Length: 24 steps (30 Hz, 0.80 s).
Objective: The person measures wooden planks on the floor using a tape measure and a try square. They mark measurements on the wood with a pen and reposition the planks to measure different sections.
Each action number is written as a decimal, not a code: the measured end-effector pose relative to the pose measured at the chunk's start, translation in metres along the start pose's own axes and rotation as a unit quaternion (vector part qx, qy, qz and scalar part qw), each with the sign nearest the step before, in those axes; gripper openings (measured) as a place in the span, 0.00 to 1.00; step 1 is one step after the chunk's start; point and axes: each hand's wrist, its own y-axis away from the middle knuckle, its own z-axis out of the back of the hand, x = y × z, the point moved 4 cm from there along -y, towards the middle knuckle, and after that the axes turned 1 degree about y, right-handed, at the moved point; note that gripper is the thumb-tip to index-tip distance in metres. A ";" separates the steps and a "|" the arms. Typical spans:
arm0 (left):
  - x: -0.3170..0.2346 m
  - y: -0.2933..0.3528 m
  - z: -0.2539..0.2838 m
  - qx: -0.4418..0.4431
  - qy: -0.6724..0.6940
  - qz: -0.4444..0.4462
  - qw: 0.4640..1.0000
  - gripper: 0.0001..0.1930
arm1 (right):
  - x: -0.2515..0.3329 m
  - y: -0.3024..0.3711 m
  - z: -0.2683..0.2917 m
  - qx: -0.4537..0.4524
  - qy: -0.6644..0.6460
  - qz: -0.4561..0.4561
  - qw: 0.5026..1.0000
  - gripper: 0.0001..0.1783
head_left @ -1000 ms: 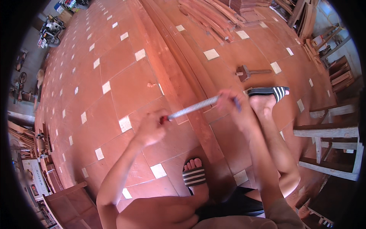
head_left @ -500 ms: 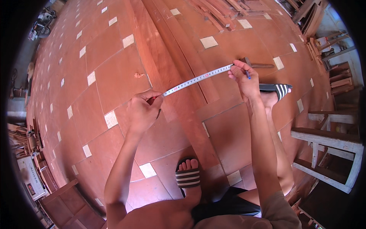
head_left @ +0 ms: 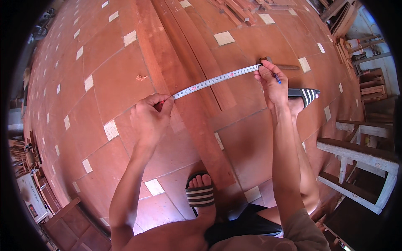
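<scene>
A tape measure's white blade [head_left: 213, 80] is stretched between my hands, above long reddish wooden boards [head_left: 201, 138] on the floor. My left hand [head_left: 146, 117] is closed around the tape measure's case, and only a bit of red shows between its fingers. On the other side, my right hand [head_left: 271, 85] pinches the blade's end between thumb and finger. A blue pen [head_left: 277, 78] is also tucked in that hand. Just beyond it lies what looks like a hammer [head_left: 288, 67], its head partly hidden by my fingers.
My sandalled feet stand beside the boards. A worn wooden frame [head_left: 356, 152] stands at the right. More lumber [head_left: 234, 10] lies at the far side, and wood pieces are stacked along the right wall. Shavings [head_left: 141, 78] lie on the tiles [head_left: 109, 96]. A white box [head_left: 33, 196] sits far left.
My left hand has shifted slightly left, and a little more blade shows between the hands. My right hand has moved slightly up. The whole view has shifted a little.
</scene>
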 end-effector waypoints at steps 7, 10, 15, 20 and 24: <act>0.000 0.005 0.000 -0.017 -0.005 -0.046 0.999 0.08 | 0.001 0.001 -0.001 0.001 0.004 -0.001 1.000 0.21; -0.002 0.006 0.000 -0.030 -0.005 -0.070 0.997 0.07 | 0.007 0.001 0.005 -0.030 0.049 0.020 0.998 0.21; -0.004 0.005 0.002 -0.016 -0.024 -0.060 0.998 0.07 | 0.032 0.017 0.012 -0.103 0.103 0.028 0.989 0.32; -0.005 0.007 0.003 -0.017 -0.028 -0.053 0.998 0.07 | 0.056 0.038 -0.007 -0.043 0.106 0.066 0.991 0.26; -0.007 0.007 0.001 -0.019 -0.033 -0.058 0.998 0.06 | 0.055 0.064 -0.040 0.042 0.134 0.078 0.987 0.16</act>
